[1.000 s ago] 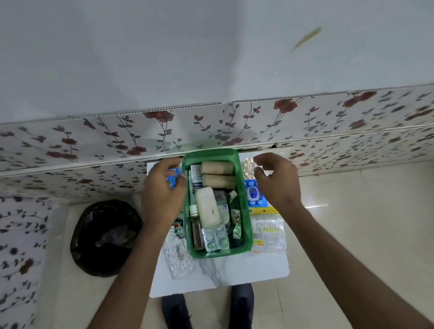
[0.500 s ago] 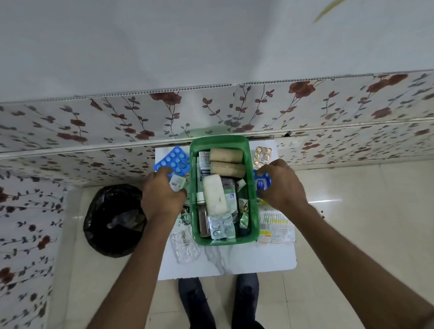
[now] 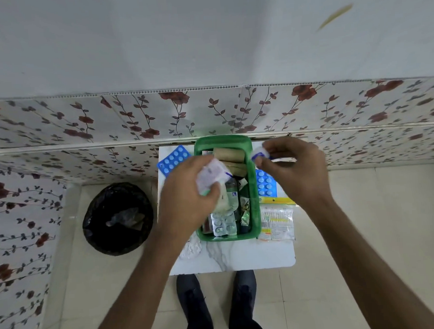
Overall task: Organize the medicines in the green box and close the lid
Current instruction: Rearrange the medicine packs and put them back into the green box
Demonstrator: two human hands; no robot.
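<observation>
Both hands had lifted from the table since half a second before: I saw the left hand (image 3: 187,191) pinching a white packet (image 3: 211,176) over the green box (image 3: 253,187), the right hand (image 3: 294,167) pinching a small sachet (image 3: 259,153) beside it; loading continued.

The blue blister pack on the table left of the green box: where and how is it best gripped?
Probably by its far-left edge. The blue blister pack lies flat and tilted on the white table, its near end partly hidden under the left hand. Coming from the open left side, away from the green box, lets fingers slide under the thin edge and pinch it.
</observation>
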